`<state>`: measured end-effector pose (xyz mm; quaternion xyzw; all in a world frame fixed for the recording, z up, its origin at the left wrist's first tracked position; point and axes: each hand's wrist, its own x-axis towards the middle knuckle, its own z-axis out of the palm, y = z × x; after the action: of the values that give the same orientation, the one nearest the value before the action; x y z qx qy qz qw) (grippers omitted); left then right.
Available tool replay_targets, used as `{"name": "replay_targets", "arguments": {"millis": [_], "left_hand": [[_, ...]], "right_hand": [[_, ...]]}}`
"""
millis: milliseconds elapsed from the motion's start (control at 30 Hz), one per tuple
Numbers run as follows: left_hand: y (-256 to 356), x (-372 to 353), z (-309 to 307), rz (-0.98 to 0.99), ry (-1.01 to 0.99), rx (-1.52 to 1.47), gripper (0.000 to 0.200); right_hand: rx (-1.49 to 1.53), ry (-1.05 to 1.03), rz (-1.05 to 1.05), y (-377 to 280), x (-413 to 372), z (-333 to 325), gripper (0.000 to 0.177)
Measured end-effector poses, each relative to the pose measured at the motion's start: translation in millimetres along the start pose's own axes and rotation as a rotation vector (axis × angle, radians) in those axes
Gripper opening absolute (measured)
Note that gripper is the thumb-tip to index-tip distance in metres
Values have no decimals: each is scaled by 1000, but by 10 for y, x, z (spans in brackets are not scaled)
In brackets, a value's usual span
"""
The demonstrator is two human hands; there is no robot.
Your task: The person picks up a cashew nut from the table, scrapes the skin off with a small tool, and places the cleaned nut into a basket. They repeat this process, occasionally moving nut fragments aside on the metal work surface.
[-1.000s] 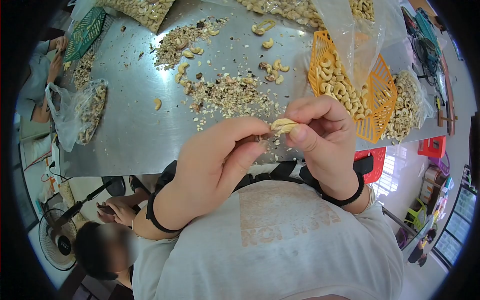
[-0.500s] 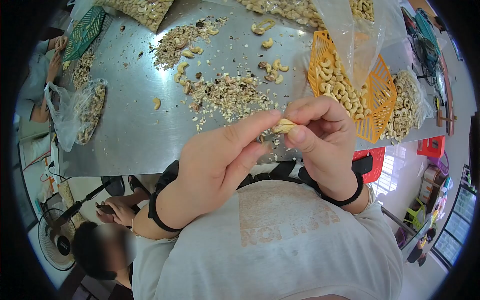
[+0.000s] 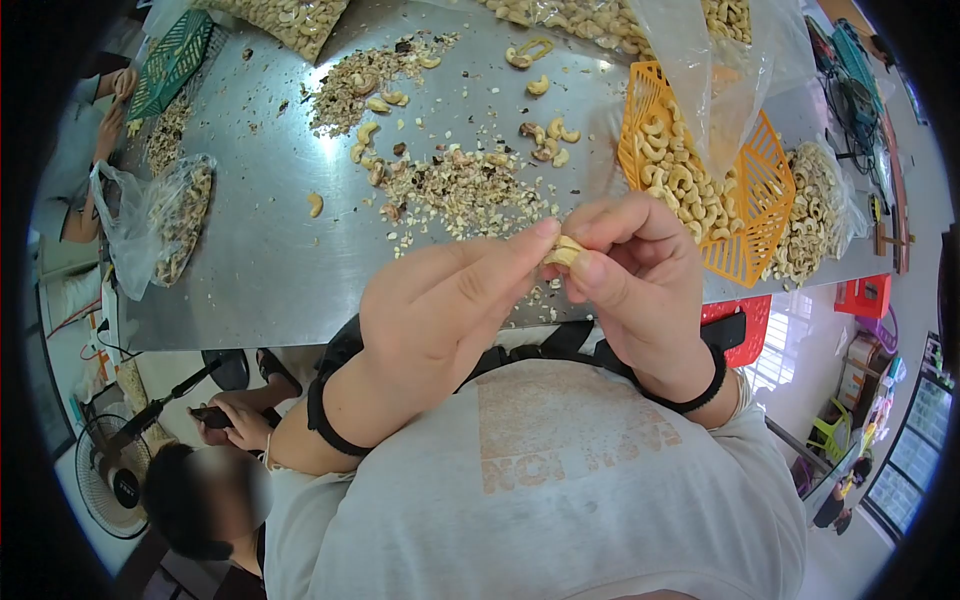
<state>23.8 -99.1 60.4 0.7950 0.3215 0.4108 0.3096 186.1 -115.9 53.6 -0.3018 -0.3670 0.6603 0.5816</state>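
Observation:
My right hand [image 3: 640,265] pinches a pale cashew nut [image 3: 563,252] between thumb and fingers, over the near edge of the metal table. Beside it, my left hand [image 3: 445,300] is closed, its forefinger tip against the nut's left side. The left thumb and whatever lies in that grip are hidden behind the hand. Just beyond the hands is a pile of cashew crumbs and skin bits [image 3: 460,190]. A yellow plastic basket [image 3: 765,190] of whole cashews stands to the right of my right hand.
Another crumb pile [image 3: 350,90] and a few loose cashews [image 3: 548,140] lie farther back. Bags of cashews [image 3: 285,25] line the far edge. A clear bag [image 3: 180,220] sits left, broken cashews [image 3: 810,210] right. Other people sit at left; a fan [image 3: 115,480] stands there.
My left hand has turned and its thumb has gone out of sight. A greyish sliver seen at its fingertips before is now hidden. The cashew has shifted slightly left in my right hand.

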Motion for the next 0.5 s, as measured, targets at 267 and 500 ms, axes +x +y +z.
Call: {"name": "replay_targets", "arguments": {"millis": [267, 500], "left_hand": [[52, -9, -39, -214, -51, -214, 27], [77, 20, -52, -260, -90, -255, 35]], "right_hand": [[-34, 9, 7, -14, 11, -36, 13], [-40, 4, 18, -59, 18, -26, 13]]}}
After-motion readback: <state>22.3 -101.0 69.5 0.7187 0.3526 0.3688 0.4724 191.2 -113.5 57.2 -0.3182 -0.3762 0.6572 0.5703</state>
